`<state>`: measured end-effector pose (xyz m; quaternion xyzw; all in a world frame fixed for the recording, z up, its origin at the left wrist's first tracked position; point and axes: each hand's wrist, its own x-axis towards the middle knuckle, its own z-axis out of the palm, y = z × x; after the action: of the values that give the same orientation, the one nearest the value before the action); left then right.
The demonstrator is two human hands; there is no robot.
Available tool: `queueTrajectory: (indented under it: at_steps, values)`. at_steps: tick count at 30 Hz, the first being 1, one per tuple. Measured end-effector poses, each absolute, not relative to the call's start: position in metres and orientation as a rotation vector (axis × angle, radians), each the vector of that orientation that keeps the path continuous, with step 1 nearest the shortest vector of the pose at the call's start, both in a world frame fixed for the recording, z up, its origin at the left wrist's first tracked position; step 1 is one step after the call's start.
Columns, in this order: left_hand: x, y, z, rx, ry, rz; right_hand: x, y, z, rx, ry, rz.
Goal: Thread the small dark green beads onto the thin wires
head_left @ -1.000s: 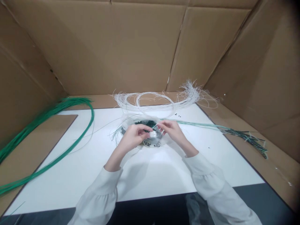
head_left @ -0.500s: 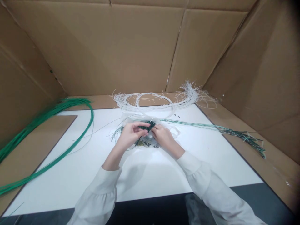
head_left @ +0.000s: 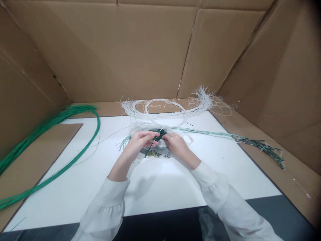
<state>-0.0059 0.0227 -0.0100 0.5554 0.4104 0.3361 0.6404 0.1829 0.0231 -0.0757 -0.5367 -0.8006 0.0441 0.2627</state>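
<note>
Near the middle of the white board (head_left: 160, 190), my left hand (head_left: 140, 142) pinches a thin strand strung with dark pieces (head_left: 149, 148), which slants down from its fingertips. My right hand (head_left: 177, 144) is closed at the right edge of a heap of small dark green pieces (head_left: 162, 132); whatever its fingers pinch is too small to make out. Both hands are over a clear plastic bag (head_left: 132, 127) with black lettering and a yellow patch on it. A small gap separates the two sets of fingertips.
Green strands (head_left: 96, 129) curve along the left side. Behind the bag lies a coiled bundle of white strands (head_left: 167, 115). At right, green strands end in dark beaded lengths (head_left: 271, 152). Cardboard walls (head_left: 150, 50) stand at the back and sides.
My right hand has shifted slightly to the right, widening the gap between the hands. My left hand has moved slightly left, and more of the dark strung length shows below its fingers.
</note>
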Motion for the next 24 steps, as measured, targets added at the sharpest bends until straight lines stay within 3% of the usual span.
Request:
queueTrajectory:
  at_steps: [11, 24]
  values:
    - [-0.004, 0.021, -0.009, 1.268, 0.928, 0.784, 0.189, 0.011, -0.038, -1.118, -1.107, 1.139]
    - [0.005, 0.015, -0.012, 1.396, 0.934, 0.896, 0.189, 0.006, -0.024, -0.951, -0.930, 1.337]
